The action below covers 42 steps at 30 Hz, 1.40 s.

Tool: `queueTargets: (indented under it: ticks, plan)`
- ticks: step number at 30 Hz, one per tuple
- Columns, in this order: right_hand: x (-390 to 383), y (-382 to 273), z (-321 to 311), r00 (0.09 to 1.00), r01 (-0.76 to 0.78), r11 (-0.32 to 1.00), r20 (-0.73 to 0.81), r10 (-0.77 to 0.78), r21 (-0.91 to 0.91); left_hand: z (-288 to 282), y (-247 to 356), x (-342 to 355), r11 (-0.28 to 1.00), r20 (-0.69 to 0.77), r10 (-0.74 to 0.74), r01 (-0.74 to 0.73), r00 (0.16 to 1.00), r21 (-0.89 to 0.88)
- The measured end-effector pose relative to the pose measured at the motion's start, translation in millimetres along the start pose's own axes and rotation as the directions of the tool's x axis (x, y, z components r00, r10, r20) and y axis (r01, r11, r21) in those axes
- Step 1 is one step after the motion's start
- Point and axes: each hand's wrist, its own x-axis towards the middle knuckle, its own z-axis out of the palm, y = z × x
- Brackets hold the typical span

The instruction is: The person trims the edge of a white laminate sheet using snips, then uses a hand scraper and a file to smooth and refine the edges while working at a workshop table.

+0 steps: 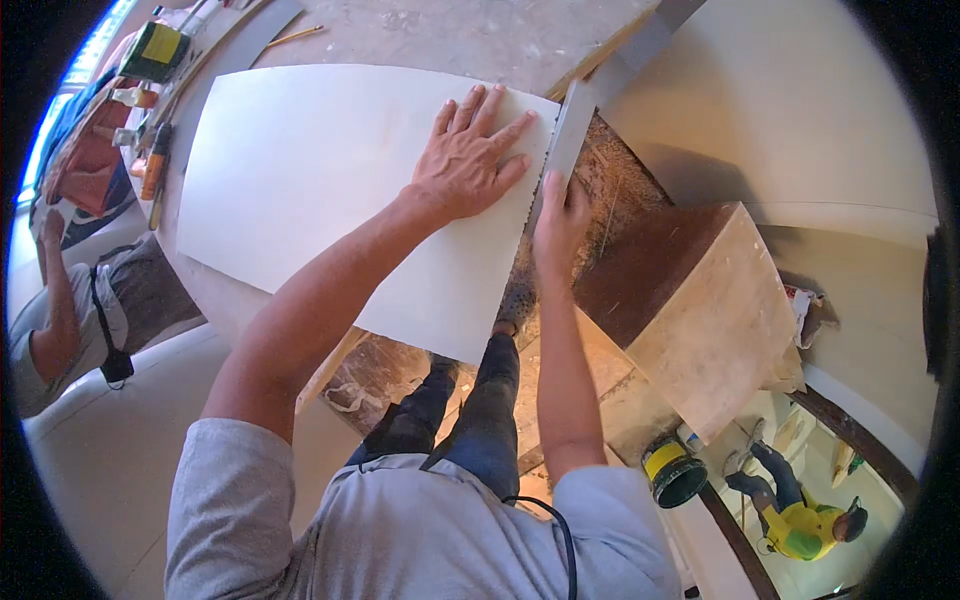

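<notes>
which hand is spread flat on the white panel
The left hand: its fingers fan out on the white panel. The right hand instead grips a long flat grey piece at the panel's right edge.

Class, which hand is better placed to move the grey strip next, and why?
Probably the right hand: it holds the grey strip near its lower end, while the left hand lies spread on the white panel.
</notes>
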Motion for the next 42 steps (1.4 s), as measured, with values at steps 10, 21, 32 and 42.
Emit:
queueTargets:
  ticks: [10,21,32,42]
  plan:
    - [22.3,-4.1,1.1,1.0,0.005,0.994,-0.027,-0.008,-0.113,-5.4,1.9,-0.1,1.0,0.028,-0.011,0.011,1.0,-0.011]
    - [9.3,7.8,0.1,0.997,-0.075,0.992,-0.029,0.072,-0.106,-3.6,0.2,0.7,1.0,0.014,-0.003,0.003,1.0,-0.028]
    - [88.9,-15.2,19.0,0.995,0.091,0.995,-0.024,-0.092,-0.036,-6.5,0.3,0.3,1.0,0.037,0.006,-0.006,0.999,-0.02]
    - [-31.8,-1.7,-8.9,0.995,-0.101,0.987,-0.005,0.102,-0.124,-3.1,0.0,1.7,1.0,0.033,0.006,-0.005,0.999,-0.021]
